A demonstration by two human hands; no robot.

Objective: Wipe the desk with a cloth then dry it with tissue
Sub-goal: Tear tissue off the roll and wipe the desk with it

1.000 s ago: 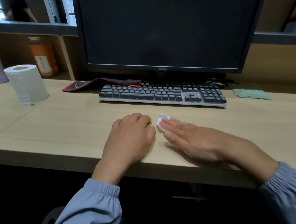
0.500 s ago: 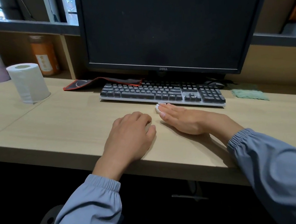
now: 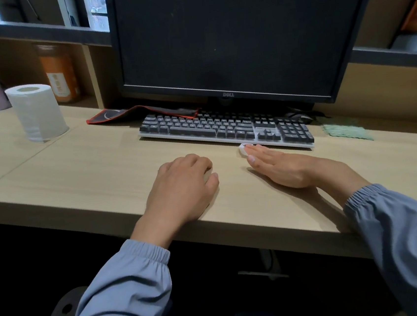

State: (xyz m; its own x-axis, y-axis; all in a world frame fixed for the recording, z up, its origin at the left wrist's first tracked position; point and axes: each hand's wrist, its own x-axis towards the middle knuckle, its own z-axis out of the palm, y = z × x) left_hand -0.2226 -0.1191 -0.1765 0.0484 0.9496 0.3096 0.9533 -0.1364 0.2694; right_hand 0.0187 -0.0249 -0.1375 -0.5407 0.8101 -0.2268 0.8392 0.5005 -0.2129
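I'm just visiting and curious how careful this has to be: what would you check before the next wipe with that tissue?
ok: tissue sits under the right hand, a small white wad at its fingertips.
not ok: room ahead, tissue is at the front edge of the keyboard.
ok: left hand rests apart on the desk, off the path.
ok: green cloth lies aside, right of the keyboard.
ok: spare tissue roll stands far left.
cannot tell: whether the desk is dry.

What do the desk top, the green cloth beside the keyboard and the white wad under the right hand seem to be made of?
The desk top: probably matte wood-grain laminate; fine even grain, no gloss.
The green cloth: soft textile, perhaps microfibre; ribbed texture, wavy edge.
The white wad: likely crumpled tissue paper; mostly hidden under the right hand.
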